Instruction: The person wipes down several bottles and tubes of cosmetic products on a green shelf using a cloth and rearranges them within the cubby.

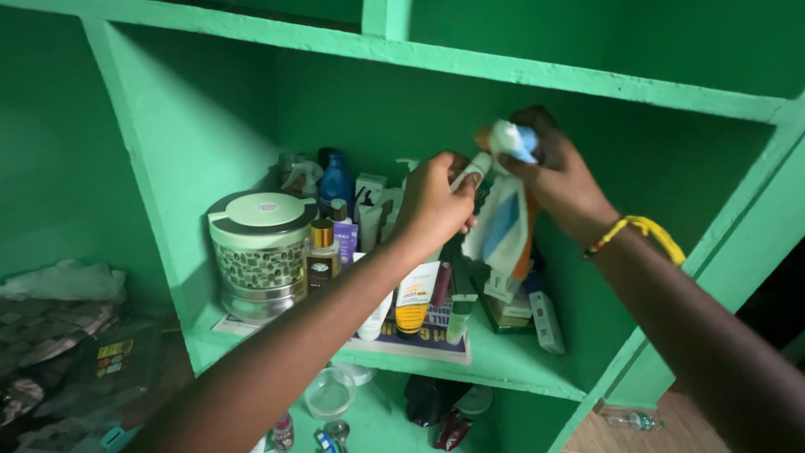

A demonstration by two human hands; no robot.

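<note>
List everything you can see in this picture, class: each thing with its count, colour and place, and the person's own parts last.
shelf unit: one, green, fills the view
round tin: one, pale green lid, shelf left
blue bottle: one, shelf back
gold-capped bottle: one, beside the tin
orange-and-white tube: one, shelf front
small boxes: several, white and green, shelf right
clear bowl: one, lower shelf
cloth: one, white, blue and orange, held by both hands
wristband: one, yellow, right wrist
left hand: gripping the cloth
right hand: gripping the cloth's top
</note>
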